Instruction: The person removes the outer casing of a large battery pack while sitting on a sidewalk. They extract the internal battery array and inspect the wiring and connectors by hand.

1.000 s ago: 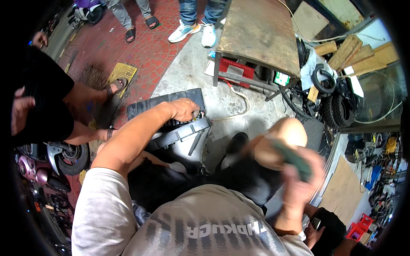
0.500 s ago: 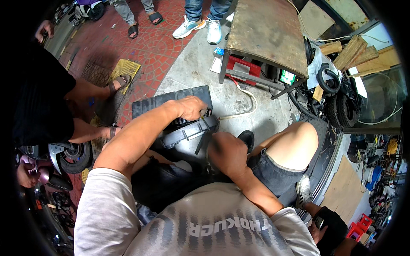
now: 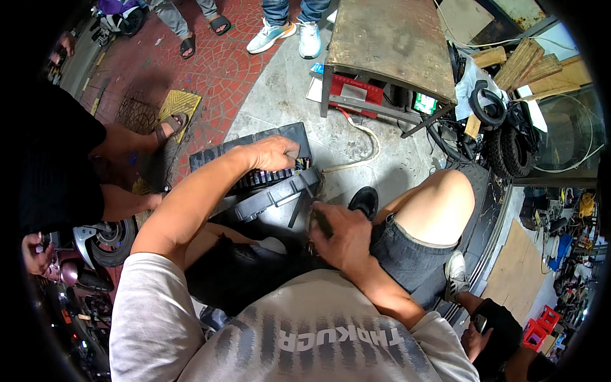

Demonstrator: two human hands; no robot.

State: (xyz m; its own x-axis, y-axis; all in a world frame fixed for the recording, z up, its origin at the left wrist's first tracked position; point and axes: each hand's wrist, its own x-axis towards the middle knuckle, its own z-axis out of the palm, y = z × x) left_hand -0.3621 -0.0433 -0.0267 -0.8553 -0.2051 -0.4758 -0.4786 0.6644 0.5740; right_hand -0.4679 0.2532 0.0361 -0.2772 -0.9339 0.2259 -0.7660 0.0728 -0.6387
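Note:
On the floor before me lies an opened black plastic case (image 3: 245,144) with a ribbed far part and a row of small light and dark pieces inside. A grey-black ribbed plastic part (image 3: 277,196) slants along its near side. My left hand (image 3: 275,153) reaches over the case with its fingers bent down at the right end, near small coloured bits; its fingertips are partly hidden. Close to my body, my right hand (image 3: 344,234) is closed around a dark, handle-like thing (image 3: 323,224), whose kind I cannot make out. A thin dark bar (image 3: 296,211) stands beside it.
A worn wooden-topped table (image 3: 391,44) stands ahead, with a red crate (image 3: 351,95) beneath it. A pale hose (image 3: 372,143) curves over the concrete. Tyres (image 3: 509,156) and planks lie at right. Bystanders' feet (image 3: 273,36) are ahead; another person's legs (image 3: 127,149) are close at left.
My right hand has turned and come into clearer view, showing the dark thing in it. My left hand has shifted slightly, baring more of the row inside the case. The view has moved a little.

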